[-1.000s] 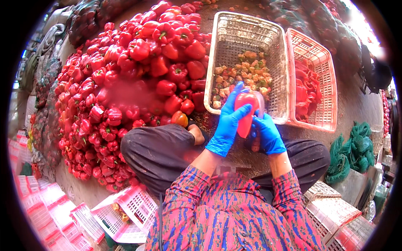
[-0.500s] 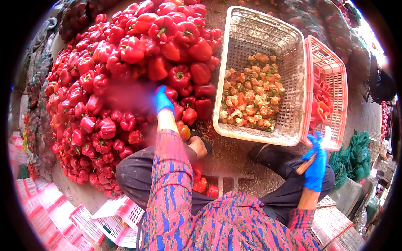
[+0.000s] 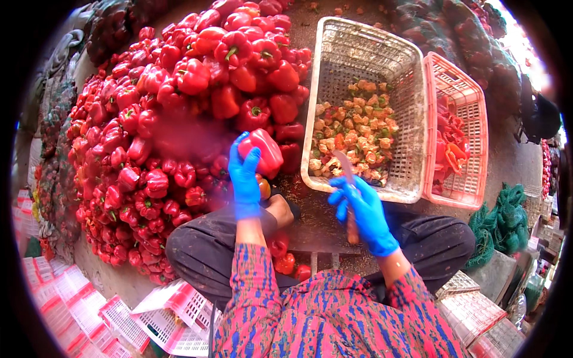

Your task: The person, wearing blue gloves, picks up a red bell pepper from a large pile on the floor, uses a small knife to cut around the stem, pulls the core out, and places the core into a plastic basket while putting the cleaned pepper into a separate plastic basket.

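Note:
My left hand, in a blue glove, grips a whole red bell pepper with thumb and fingers around its side. That pepper is in front of the large heap of red bell peppers. In my blue-gloved right hand is a small knife with a brown handle, its blade pointing up and away. The blade tip lies over the near edge of a dirty white crate, which holds many cut pepper cores with green stems.
A pink crate with red pepper pieces stands against the white crate's right side. Green netting lies to its near right. Filled net sacks stand at the far right. Pink and white crates are at the lower left.
My left hand has come back from the heap with a pepper in it. My right hand has swung left with the knife, from beside the pink crate to before the white crate.

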A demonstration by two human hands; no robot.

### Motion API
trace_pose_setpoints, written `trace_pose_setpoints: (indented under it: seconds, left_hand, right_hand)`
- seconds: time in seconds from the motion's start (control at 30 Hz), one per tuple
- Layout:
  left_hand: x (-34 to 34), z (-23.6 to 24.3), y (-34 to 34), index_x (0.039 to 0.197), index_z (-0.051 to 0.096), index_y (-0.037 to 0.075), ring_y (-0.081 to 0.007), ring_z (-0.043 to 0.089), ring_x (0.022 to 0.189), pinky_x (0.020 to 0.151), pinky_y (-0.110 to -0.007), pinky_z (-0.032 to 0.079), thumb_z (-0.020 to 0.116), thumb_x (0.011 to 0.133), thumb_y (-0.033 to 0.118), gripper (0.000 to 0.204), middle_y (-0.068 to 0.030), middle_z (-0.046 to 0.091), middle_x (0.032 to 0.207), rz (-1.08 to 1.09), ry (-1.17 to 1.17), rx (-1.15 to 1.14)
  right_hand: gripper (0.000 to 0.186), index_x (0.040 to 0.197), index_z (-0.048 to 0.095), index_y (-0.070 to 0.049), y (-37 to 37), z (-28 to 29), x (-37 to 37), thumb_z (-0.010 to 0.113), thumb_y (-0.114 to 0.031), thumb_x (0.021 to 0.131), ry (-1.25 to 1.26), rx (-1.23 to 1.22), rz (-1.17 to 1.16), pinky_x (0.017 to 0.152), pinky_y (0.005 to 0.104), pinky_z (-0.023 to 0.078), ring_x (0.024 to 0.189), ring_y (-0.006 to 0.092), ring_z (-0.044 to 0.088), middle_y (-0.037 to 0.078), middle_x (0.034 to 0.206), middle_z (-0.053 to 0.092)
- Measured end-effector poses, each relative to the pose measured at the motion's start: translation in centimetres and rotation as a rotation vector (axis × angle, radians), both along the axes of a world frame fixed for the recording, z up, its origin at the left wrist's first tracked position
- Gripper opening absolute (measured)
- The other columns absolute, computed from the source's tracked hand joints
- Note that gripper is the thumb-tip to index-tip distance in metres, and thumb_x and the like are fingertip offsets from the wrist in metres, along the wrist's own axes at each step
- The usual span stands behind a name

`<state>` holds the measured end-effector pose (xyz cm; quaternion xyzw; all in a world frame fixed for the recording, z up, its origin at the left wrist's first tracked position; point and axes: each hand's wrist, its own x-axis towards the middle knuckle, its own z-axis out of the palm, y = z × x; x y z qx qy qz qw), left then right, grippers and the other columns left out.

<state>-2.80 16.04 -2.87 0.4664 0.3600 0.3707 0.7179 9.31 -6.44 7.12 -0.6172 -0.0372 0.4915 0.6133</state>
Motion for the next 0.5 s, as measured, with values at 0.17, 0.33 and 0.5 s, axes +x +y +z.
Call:
trace_pose_setpoints:
  seconds: [0.17,0.33,0.5]
  left_hand:
    - [-0.1,2.9,-6.2,0.130,0.052,0.002,-0.0157,0.054,0.111,0.099,-0.031,0.044,0.070,0.089,0.017,0.048,-0.0069,0.056,0.124,-0.086,0.010,0.163]
    - [-0.7,1.2,-8.5,0.130,0.052,0.001,-0.0187,0.054,0.114,0.100,-0.032,0.044,0.066,0.093,0.023,0.046,-0.0099,0.056,0.127,0.019,0.273,0.371]
    - [0.6,2.2,-9.9,0.125,0.057,0.001,-0.0261,0.060,0.109,0.096,-0.036,0.046,0.061,0.096,0.031,0.042,-0.0213,0.061,0.121,0.172,0.565,0.510]
  right_hand:
    - [0.018,0.098,0.060,-0.002,4.3,-1.0,-1.5,0.049,-0.017,0.101,-0.304,-0.013,0.183,0.048,0.0258,0.047,0.053,0.0107,0.057,0.006,0.070,0.061]
    - [0.021,0.092,0.059,-0.004,3.9,-3.5,-1.3,0.048,-0.020,0.101,-0.505,-0.087,0.341,0.048,0.0260,0.045,0.051,0.0110,0.055,0.004,0.065,0.059]
    - [0.024,0.087,0.060,-0.003,3.9,-2.8,-0.2,0.050,-0.022,0.098,-0.466,-0.095,0.366,0.050,0.0344,0.049,0.049,0.0175,0.060,0.009,0.062,0.061]
